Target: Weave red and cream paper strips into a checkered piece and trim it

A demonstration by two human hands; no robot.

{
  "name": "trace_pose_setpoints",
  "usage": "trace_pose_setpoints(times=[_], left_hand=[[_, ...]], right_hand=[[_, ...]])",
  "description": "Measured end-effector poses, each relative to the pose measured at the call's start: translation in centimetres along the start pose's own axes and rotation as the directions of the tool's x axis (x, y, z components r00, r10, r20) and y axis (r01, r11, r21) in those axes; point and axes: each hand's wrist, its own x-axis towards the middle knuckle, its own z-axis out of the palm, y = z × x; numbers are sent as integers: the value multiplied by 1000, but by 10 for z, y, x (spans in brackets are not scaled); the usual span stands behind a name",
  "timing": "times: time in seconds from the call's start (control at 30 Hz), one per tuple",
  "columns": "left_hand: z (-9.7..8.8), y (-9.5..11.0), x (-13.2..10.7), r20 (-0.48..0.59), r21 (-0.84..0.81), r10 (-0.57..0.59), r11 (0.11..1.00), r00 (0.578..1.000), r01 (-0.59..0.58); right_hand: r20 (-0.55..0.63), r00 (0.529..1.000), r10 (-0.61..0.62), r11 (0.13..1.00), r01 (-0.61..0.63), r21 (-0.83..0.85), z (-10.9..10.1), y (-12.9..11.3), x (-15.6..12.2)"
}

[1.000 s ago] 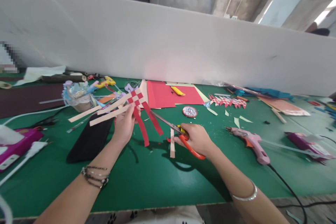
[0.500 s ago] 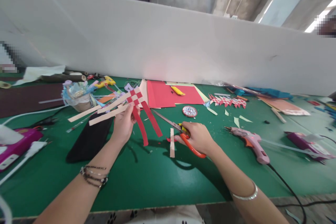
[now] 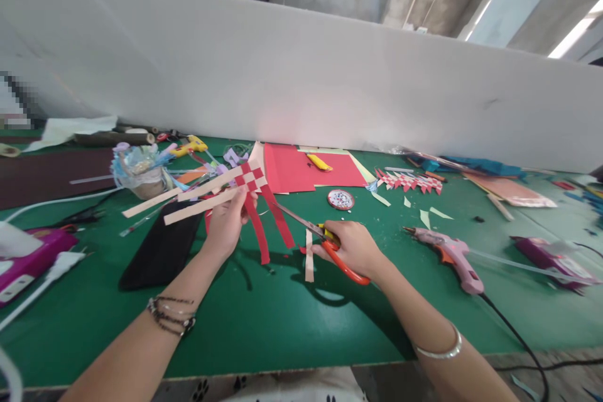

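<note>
Pinched in my left hand (image 3: 227, 221) is a woven paper piece (image 3: 250, 177), a red and cream checker with loose strips. Two red strips hang down from it and cream strips stick out to the left. My right hand (image 3: 353, 248) grips orange-handled scissors (image 3: 343, 264), whose blades point up and left, close beside the right-hand red strip. The blades look closed or nearly so. Below my right hand's fingers is a short cream paper strip (image 3: 309, 257) with a bit of red paper; whether the fingers touch it is unclear.
A pink glue gun (image 3: 452, 251) lies to the right, with a purple power strip (image 3: 551, 260) beyond. Red paper sheets (image 3: 289, 169), a yellow cutter (image 3: 319, 162) and a round dish of beads (image 3: 340, 199) lie ahead. A black pouch (image 3: 162, 251) is at left.
My left hand has shifted slightly to the right with the woven paper piece, bringing its red strip nearer the scissors. My right hand has barely moved.
</note>
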Motion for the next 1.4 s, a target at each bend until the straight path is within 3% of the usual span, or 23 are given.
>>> trace_pose_setpoints(times=[0.23, 0.9, 1.4], left_hand=[[0, -3, -2, 98, -3, 5, 1000, 995, -5], [-2, -7, -2, 100, 18, 18, 1000, 995, -20], [-4, -7, -2, 124, 74, 22, 997, 992, -31]], right_hand=[[9, 1000, 1, 1000, -1, 6, -1, -1, 1], [23, 1000, -20, 995, 17, 96, 0, 1, 1], [47, 999, -10, 999, 7, 50, -2, 3, 1]])
